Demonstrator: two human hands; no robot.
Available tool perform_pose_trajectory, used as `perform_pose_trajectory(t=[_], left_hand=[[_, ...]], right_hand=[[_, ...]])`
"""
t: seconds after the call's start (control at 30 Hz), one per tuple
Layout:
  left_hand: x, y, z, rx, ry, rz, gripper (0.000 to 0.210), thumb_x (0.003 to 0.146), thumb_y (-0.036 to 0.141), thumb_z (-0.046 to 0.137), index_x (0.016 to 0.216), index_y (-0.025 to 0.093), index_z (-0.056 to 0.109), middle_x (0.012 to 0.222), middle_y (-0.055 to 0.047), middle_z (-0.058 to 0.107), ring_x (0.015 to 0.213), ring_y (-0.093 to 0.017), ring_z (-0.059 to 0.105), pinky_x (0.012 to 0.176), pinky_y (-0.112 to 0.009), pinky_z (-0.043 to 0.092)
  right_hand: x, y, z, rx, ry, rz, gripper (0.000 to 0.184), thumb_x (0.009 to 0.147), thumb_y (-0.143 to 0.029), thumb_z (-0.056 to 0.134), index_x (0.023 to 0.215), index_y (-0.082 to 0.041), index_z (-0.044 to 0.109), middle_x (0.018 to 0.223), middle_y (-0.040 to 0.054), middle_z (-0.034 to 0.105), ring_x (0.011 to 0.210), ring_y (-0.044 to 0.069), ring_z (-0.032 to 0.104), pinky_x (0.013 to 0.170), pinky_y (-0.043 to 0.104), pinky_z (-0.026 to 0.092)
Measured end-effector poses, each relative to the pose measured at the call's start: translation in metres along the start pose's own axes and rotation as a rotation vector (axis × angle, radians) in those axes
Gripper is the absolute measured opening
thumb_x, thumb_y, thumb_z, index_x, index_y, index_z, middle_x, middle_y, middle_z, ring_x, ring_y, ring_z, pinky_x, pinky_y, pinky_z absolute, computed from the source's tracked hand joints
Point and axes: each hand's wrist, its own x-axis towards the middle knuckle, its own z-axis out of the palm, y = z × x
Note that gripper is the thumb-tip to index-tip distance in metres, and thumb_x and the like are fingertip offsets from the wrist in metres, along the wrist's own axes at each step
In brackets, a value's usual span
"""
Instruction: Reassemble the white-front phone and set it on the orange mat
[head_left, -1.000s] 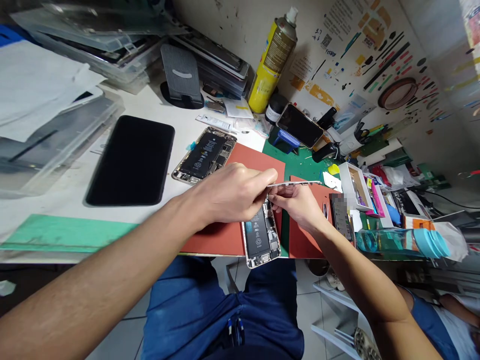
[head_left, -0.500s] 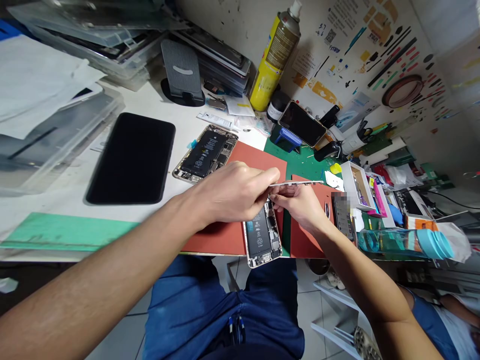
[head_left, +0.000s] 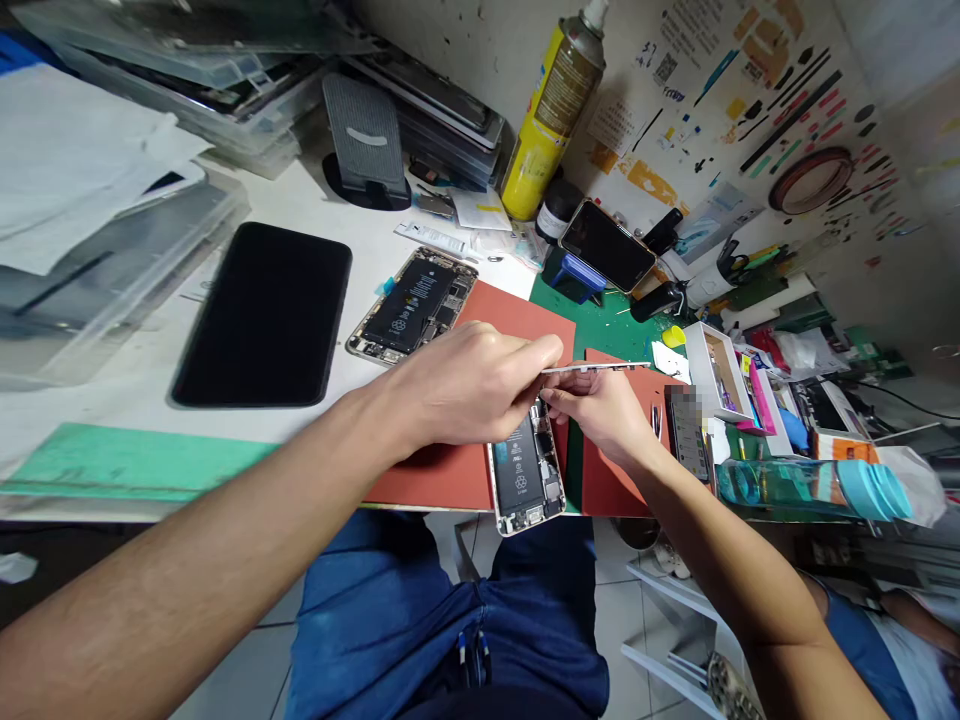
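An opened phone body with its black battery showing lies on a red mat at the table's front edge. Above it, a thin phone screen panel is held edge-on and level. My left hand pinches the panel's left end with closed fingers. My right hand holds the panel from below, fingertips close to the phone's upper end. Whether a cable still joins panel and body is hidden by my fingers.
A second opened phone and a black screen lie on the white table to the left. A yellow spray can, a propped phone, a small white box and a teal bottle crowd the right. Plastic trays sit far left.
Hands and panel hold nearly the same pose; the view has only drifted slightly.
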Motion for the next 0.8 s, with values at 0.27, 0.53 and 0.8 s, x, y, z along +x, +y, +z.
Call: perform_pose_trajectory(t=[0.27, 0.53, 0.8], left_hand=[[0.0004, 0.0006, -0.0006, -0.007, 0.010, -0.001, 0.012, 0.093, 0.013, 0.047, 0.087, 0.022, 0.054, 0.059, 0.001, 0.055, 0.051, -0.022, 0.058, 0.051, -0.034, 0.034], [0.0003, 0.0001, 0.0003, -0.004, 0.027, -0.010, 0.011, 0.094, 0.016, 0.049, 0.087, 0.022, 0.056, 0.058, 0.001, 0.054, 0.051, -0.021, 0.057, 0.050, -0.034, 0.033], [0.0002, -0.0001, 0.0009, -0.003, 0.041, -0.008, 0.013, 0.094, 0.016, 0.049, 0.085, 0.023, 0.053, 0.057, 0.002, 0.053, 0.050, -0.021, 0.056, 0.050, -0.034, 0.033]], right_hand=[[0.0006, -0.0031, 0.0011, -0.002, -0.008, -0.016, 0.012, 0.071, -0.029, 0.070, 0.068, -0.018, 0.065, 0.064, -0.0007, 0.064, 0.060, 0.014, 0.060, 0.061, 0.028, 0.049], [0.0022, -0.0016, 0.0001, 0.032, -0.021, -0.020, 0.013, 0.070, -0.030, 0.070, 0.070, -0.018, 0.065, 0.067, -0.0006, 0.064, 0.060, 0.013, 0.059, 0.062, 0.027, 0.050], [0.0025, 0.0003, 0.0001, 0.030, -0.051, -0.049, 0.013, 0.071, -0.030, 0.069, 0.067, -0.019, 0.062, 0.068, -0.0014, 0.063, 0.062, 0.013, 0.059, 0.064, 0.027, 0.050]])
